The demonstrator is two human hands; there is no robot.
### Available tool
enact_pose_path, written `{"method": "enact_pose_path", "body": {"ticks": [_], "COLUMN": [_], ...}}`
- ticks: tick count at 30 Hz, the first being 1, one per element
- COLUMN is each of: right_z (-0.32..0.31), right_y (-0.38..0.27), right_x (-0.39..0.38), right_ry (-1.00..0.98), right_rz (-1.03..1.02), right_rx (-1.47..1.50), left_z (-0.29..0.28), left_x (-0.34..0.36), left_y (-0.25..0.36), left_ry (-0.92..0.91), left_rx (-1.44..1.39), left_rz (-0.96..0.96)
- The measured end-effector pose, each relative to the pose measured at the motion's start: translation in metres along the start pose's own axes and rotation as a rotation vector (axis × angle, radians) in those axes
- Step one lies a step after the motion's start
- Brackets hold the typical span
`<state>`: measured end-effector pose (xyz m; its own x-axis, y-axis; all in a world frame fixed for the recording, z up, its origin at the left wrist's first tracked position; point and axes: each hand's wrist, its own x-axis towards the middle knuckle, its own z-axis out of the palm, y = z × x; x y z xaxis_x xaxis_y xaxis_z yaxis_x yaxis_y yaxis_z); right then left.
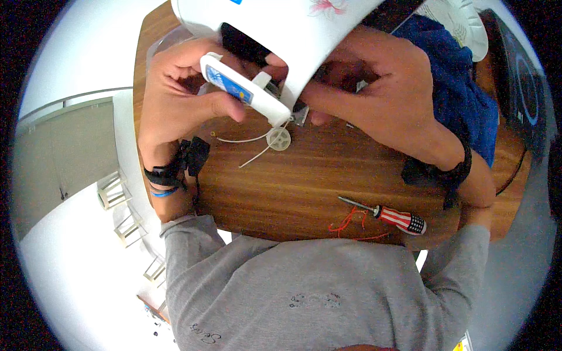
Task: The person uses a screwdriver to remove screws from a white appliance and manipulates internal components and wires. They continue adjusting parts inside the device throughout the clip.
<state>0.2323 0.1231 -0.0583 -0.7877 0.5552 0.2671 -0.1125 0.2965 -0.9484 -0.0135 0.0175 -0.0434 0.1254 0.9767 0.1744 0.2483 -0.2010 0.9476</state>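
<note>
A white sewing machine [281, 23] with a pink flower print stands at the far edge of the table. Its white end cover [243, 88], bearing a blue label, faces me. My left hand [181, 93] is curled around that end, its thumb below the cover and most fingers hidden behind it. My right hand [380, 88] reaches in under the machine's arm, fingers bent together near the small metal parts [300, 114]; what it grips is hidden. White thread [243, 140] trails from below the cover. Beside it lies a clear round bobbin [278, 139].
On the near right of the wooden table [263, 199] lie a screwdriver [401, 219] with a striped handle and some orange thread [351, 222]. Dark blue cloth [433, 58] is heaped behind my right arm. A white plate [462, 29] and a black panel [518, 76] stand at the far right.
</note>
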Motion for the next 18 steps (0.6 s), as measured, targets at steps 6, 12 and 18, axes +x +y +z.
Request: {"method": "enact_pose_path", "body": {"ticks": [6, 12, 18], "right_z": [-0.001, 0.002, 0.002], "right_y": [-0.003, 0.003, 0.008], "right_x": [0.006, 0.003, 0.0], "right_ry": [-0.005, -0.013, -0.03], "right_rz": [0.029, -0.001, -0.006], "right_rx": [-0.011, 0.081, 0.13], "left_z": [0.0, 0.01, 0.012], "left_x": [-0.003, -0.005, -0.006], "left_y": [-0.001, -0.002, -0.003], "left_ry": [0.041, 0.113, 0.137], "left_rx": [-0.079, -0.188, -0.123], "left_rz": [-0.048, -0.087, -0.104]}}
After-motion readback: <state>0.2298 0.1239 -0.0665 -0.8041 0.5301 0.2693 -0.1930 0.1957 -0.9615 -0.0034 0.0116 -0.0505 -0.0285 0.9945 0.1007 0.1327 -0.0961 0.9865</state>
